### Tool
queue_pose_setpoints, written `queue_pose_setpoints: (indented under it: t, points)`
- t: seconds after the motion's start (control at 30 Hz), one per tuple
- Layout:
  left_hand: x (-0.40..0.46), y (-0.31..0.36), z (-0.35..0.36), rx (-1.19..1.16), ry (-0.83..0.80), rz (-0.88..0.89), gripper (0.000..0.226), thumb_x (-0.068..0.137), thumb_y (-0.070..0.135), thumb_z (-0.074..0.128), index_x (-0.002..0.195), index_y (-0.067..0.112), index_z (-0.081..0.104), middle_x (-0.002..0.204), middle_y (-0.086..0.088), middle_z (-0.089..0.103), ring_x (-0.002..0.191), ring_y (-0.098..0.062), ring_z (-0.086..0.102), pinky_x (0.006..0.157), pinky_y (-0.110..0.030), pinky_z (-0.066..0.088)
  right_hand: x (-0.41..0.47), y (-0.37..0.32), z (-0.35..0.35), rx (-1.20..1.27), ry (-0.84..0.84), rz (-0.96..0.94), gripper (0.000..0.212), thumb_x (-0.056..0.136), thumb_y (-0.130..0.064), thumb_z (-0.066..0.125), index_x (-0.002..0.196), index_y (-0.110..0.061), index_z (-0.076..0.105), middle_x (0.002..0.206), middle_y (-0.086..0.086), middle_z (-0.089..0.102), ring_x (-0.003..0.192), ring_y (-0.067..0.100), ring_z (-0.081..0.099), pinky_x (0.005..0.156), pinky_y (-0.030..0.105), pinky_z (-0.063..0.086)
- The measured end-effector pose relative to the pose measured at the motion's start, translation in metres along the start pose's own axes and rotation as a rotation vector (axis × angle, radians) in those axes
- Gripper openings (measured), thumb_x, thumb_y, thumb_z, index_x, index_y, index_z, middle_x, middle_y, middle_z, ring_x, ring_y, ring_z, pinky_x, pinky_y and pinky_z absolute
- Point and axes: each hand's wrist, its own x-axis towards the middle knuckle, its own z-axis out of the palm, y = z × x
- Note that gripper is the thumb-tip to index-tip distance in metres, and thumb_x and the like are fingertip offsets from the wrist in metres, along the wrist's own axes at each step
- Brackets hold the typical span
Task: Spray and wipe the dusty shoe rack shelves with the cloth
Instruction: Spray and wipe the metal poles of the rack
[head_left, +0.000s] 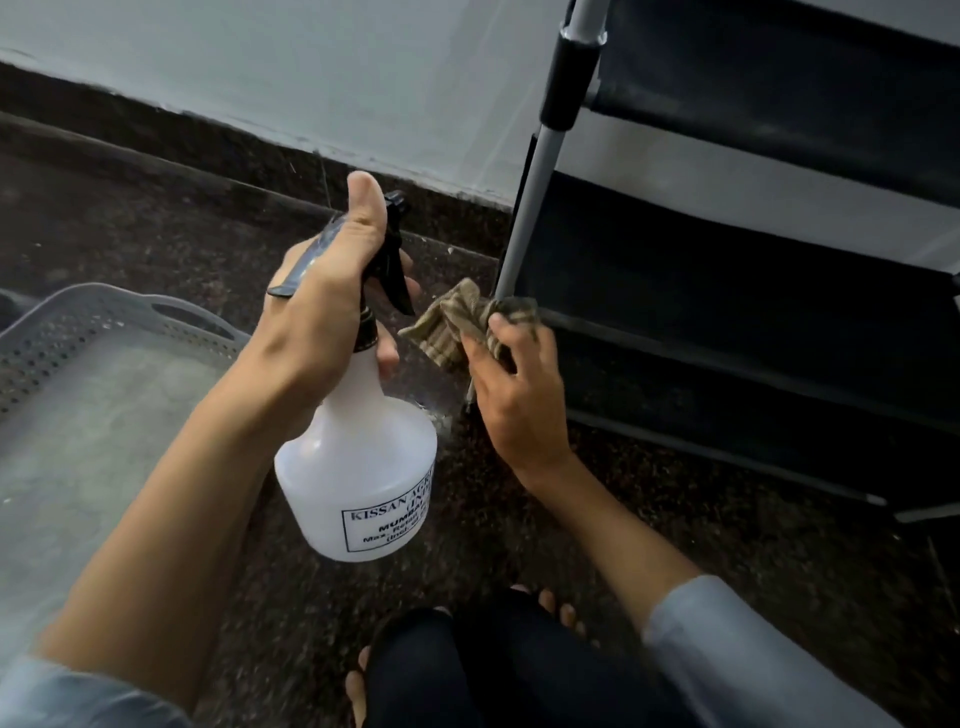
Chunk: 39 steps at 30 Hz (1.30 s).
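Two hands are occupied: the spray bottle (358, 457) is gripped at its neck by the left hand (332, 291), while the striped cloth (462, 327) is pinched by the right hand (514, 389) against the shoe rack's (753, 291) lower shelf's front left corner.

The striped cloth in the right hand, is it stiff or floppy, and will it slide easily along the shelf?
Probably floppy: the striped cloth bunches and droops from the right hand. Likely light, since a few fingers hold it. It may drag rather than glide on the dark shelf, which looks like fabric.
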Motion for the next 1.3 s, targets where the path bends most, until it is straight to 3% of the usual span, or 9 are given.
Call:
queue_pose_setpoints:
  t: [0.27, 0.4, 0.5, 0.67, 0.87, 0.97, 1.03, 1.13, 1.3]
  points:
    - [0.009, -0.01, -0.001, -0.015, -0.003, -0.031, 0.062, 0.078, 0.073, 0.035, 0.078, 0.017, 0.061, 0.082, -0.008, 0.071, 0.035, -0.02, 0.043, 0.047, -0.028, 0.042, -0.073, 0.005, 0.033, 0.003, -0.478, 0.086, 0.027, 0.068, -0.003, 0.081, 0.093, -0.011, 0.074, 0.108, 0.006, 0.058, 0.089, 0.033, 0.061, 0.049, 0.032, 0.057]
    - [0.011, -0.014, 0.002, -0.028, -0.008, -0.043, 0.06, 0.078, 0.074, 0.036, 0.076, 0.019, 0.062, 0.082, -0.008, 0.071, 0.036, -0.022, 0.044, 0.052, -0.031, 0.043, -0.049, 0.007, 0.018, 0.089, -0.23, 0.054, 0.018, 0.084, -0.008, 0.063, 0.099, -0.008, 0.072, 0.113, 0.004, 0.054, 0.094, 0.031, 0.056, 0.065, 0.033, 0.058]
    - [0.011, -0.015, 0.003, -0.034, -0.015, -0.055, 0.058, 0.079, 0.073, 0.035, 0.074, 0.022, 0.063, 0.081, -0.008, 0.071, 0.035, -0.02, 0.045, 0.049, -0.03, 0.043, -0.023, 0.009, 0.018, 0.02, -0.08, -0.013, 0.019, 0.083, -0.005, 0.067, 0.101, -0.008, 0.073, 0.116, 0.003, 0.044, 0.096, 0.028, 0.049, 0.072, 0.029, 0.053]
    - [0.009, -0.02, -0.001, -0.034, -0.019, -0.067, 0.06, 0.078, 0.073, 0.035, 0.072, 0.021, 0.062, 0.081, -0.007, 0.071, 0.035, -0.02, 0.046, 0.05, -0.031, 0.043, -0.067, -0.002, 0.025, -0.1, -0.631, 0.05, 0.043, 0.064, 0.001, 0.081, 0.103, -0.015, 0.072, 0.117, 0.002, 0.054, 0.085, 0.031, 0.061, 0.055, 0.029, 0.057]
    - [0.007, -0.022, -0.007, -0.026, -0.03, -0.076, 0.061, 0.079, 0.073, 0.035, 0.077, 0.018, 0.061, 0.083, -0.007, 0.071, 0.035, -0.018, 0.046, 0.047, -0.03, 0.043, -0.043, -0.036, 0.003, -0.196, -1.086, 0.401, 0.03, 0.097, -0.007, 0.041, 0.122, -0.008, 0.057, 0.144, 0.01, 0.024, 0.119, 0.037, 0.039, 0.094, 0.039, 0.04]
    - [0.007, -0.025, -0.004, -0.017, -0.039, -0.069, 0.059, 0.081, 0.071, 0.035, 0.076, 0.018, 0.06, 0.079, -0.005, 0.07, 0.035, -0.017, 0.047, 0.045, -0.028, 0.043, -0.033, -0.039, -0.001, -0.18, -1.024, 0.478, 0.029, 0.097, -0.011, 0.043, 0.122, -0.011, 0.058, 0.143, 0.006, 0.025, 0.117, 0.032, 0.042, 0.09, 0.036, 0.042]
    - [0.007, -0.026, -0.002, -0.011, -0.052, -0.069, 0.059, 0.082, 0.071, 0.034, 0.074, 0.018, 0.059, 0.078, -0.004, 0.07, 0.035, -0.017, 0.047, 0.044, -0.029, 0.044, -0.034, -0.036, 0.005, -0.134, -0.827, 0.3, 0.026, 0.095, -0.013, 0.048, 0.118, -0.013, 0.061, 0.138, 0.006, 0.035, 0.11, 0.031, 0.048, 0.087, 0.035, 0.047]
    - [0.005, -0.029, 0.0, -0.028, -0.062, -0.08, 0.061, 0.081, 0.072, 0.034, 0.076, 0.017, 0.06, 0.08, -0.006, 0.07, 0.036, -0.018, 0.047, 0.046, -0.03, 0.043, -0.043, -0.021, 0.013, -0.152, -0.95, 0.177, 0.034, 0.096, -0.007, 0.044, 0.129, -0.015, 0.051, 0.145, 0.007, 0.023, 0.122, 0.037, 0.038, 0.095, 0.038, 0.047]
    - [0.001, -0.031, 0.0, -0.019, -0.071, -0.077, 0.063, 0.08, 0.072, 0.036, 0.079, 0.013, 0.059, 0.082, -0.007, 0.071, 0.035, -0.017, 0.048, 0.043, -0.029, 0.043, -0.04, -0.021, 0.008, -0.303, -1.092, 0.492, 0.031, 0.096, -0.01, 0.048, 0.126, -0.01, 0.055, 0.146, 0.007, 0.017, 0.122, 0.036, 0.039, 0.094, 0.039, 0.044]
